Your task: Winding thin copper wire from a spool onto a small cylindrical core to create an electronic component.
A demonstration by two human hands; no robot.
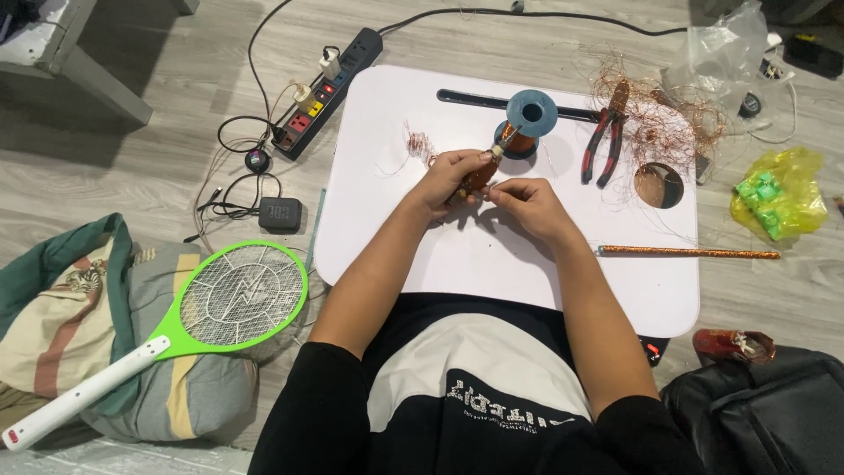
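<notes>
Item: small copper-wound coil (479, 174), brown, held over the middle of the white lap surface (492, 264).
My left hand (450, 179): closed around the coil's body, its tip pointing up toward the blue spool (530, 114).
My right hand (524, 200): fingers pinched together just beside the coil's lower end; whether they hold a wire strand is too fine to tell.
On the surface: the blue spool, upright, just behind my hands; red-handled pliers (605, 141) to its right; a loose tangle of copper wire (659, 114) spilling past the right edge; a small wire clump (422, 145) left of my hands; a long copper-wrapped rod (687, 252) lying across the right edge.
On the floor, left: black power strip (327, 91), small black speaker (280, 214), green racket-shaped bug swatter (233, 303) resting on folded cloth.
On the floor, right: yellow bag (782, 189), black backpack (765, 409).
</notes>
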